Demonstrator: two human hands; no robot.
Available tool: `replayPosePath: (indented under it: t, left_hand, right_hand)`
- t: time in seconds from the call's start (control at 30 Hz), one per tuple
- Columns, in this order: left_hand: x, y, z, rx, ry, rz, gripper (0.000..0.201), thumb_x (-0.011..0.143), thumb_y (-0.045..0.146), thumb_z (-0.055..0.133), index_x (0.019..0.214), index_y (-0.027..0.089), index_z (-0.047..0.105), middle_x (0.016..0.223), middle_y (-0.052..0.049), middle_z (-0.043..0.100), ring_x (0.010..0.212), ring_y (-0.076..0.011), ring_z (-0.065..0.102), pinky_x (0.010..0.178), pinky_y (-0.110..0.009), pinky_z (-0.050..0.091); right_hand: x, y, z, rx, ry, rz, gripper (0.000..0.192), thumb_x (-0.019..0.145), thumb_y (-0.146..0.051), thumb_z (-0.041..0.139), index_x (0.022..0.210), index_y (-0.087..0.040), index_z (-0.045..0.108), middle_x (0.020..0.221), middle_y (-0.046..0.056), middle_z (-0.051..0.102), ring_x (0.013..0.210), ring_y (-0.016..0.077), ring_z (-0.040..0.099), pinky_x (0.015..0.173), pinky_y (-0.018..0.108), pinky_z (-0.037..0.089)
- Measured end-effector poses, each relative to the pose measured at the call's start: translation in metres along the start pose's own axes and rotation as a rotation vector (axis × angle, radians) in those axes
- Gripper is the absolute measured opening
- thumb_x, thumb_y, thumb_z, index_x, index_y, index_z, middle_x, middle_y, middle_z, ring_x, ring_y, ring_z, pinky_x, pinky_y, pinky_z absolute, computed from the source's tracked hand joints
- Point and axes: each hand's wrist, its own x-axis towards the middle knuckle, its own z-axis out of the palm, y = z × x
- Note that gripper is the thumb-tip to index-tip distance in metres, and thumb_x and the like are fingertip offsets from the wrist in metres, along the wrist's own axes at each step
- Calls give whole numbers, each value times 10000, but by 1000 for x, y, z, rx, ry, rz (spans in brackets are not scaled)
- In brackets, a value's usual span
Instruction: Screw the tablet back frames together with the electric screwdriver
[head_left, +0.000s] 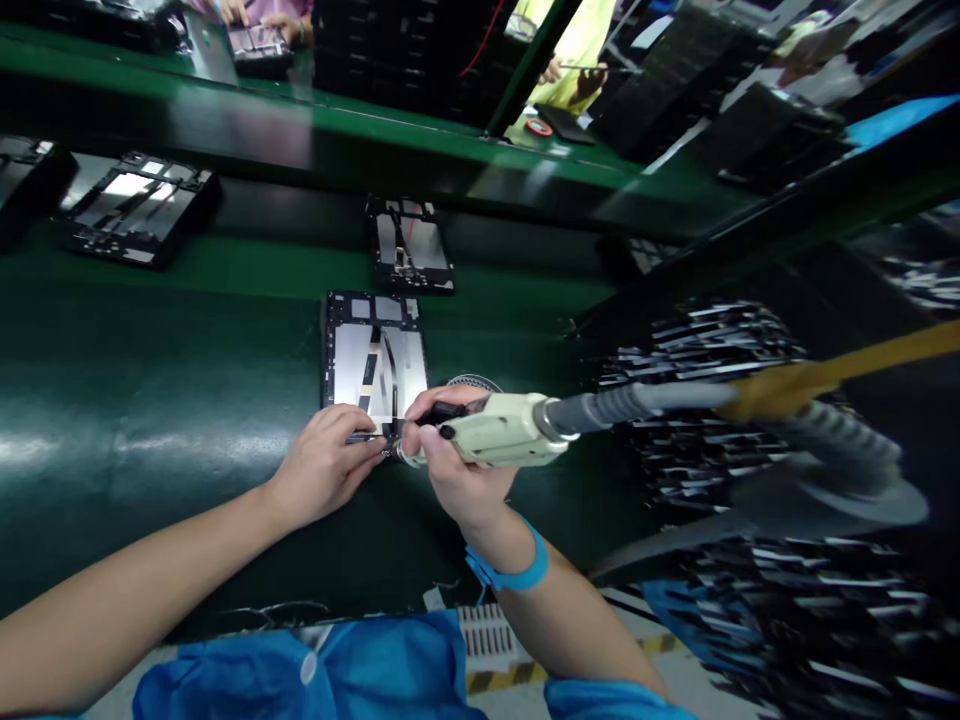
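Note:
An opened tablet housing (pixel 379 355) with a silvery inner plate and dark ribbon cables lies in front of me on the green mat. At its near edge, my left hand (pixel 328 462) has its fingers pressed together, thumb and fingertips pinching the housing's lower edge. My right hand (pixel 469 480) wraps round a pale electric screwdriver (pixel 510 432), held nearly level with its tip pointing left. That tip meets the housing's near edge beside my left fingertips; the exact contact spot is too small to make out. A blue band circles my right wrist.
Another tablet housing (pixel 410 245) lies just behind, and a stack of them (pixel 139 205) sits at the back left. A grey hose and yellow strap (pixel 847 362) run right from the screwdriver. Racks of dark parts (pixel 712 400) stand at the right. Co-workers' hands (pixel 281 25) show beyond the green ledge.

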Motion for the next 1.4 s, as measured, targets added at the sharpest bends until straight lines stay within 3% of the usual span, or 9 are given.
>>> replayPosePath:
  t: [0.4, 0.57, 0.7, 0.97, 1.4]
  left_hand:
    - [-4, 0, -4, 24, -7, 18, 151, 980, 134, 616, 1060, 178, 736, 1136, -119, 687, 1151, -287, 623, 953, -465, 546]
    - [-5, -2, -4, 26, -16, 12, 182, 957, 133, 660, 1113, 184, 739, 1114, -109, 683, 1130, -279, 629, 950, -455, 542]
    - [-5, -2, -4, 25, -19, 13, 170, 960, 133, 660, 1100, 192, 738, 1116, -104, 683, 1130, -274, 630, 949, -450, 543]
    - [-5, -2, -7, 30, -34, 28, 195, 961, 130, 664, 1138, 184, 728, 1135, -106, 680, 1142, -273, 623, 963, -466, 547]
    - [-6, -3, -5, 29, -23, 36, 185, 972, 135, 649, 1137, 168, 725, 1131, -116, 681, 1133, -267, 626, 953, -458, 556]
  right_hand:
    - [-1, -3, 10, 75, -23, -56, 292, 865, -149, 705, 1113, -275, 617, 930, -3, 702, 602, 112, 642, 582, 295, 596]
    - [17, 3, -20, 41, 242, -155, 243, 892, -205, 695, 1108, -273, 606, 994, -2, 719, 541, 87, 638, 502, 257, 554]
    - [29, 16, -41, -74, 374, -108, 235, 848, -230, 732, 1043, -231, 602, 894, -10, 714, 511, 87, 621, 481, 245, 528]
    - [26, 30, -45, -161, 388, -85, 224, 819, -209, 750, 1015, -222, 642, 869, 10, 713, 746, 162, 705, 675, 315, 594]
    - [27, 29, -46, -175, 395, -76, 224, 824, -236, 746, 1013, -210, 630, 851, 3, 707, 569, 112, 635, 556, 276, 564]
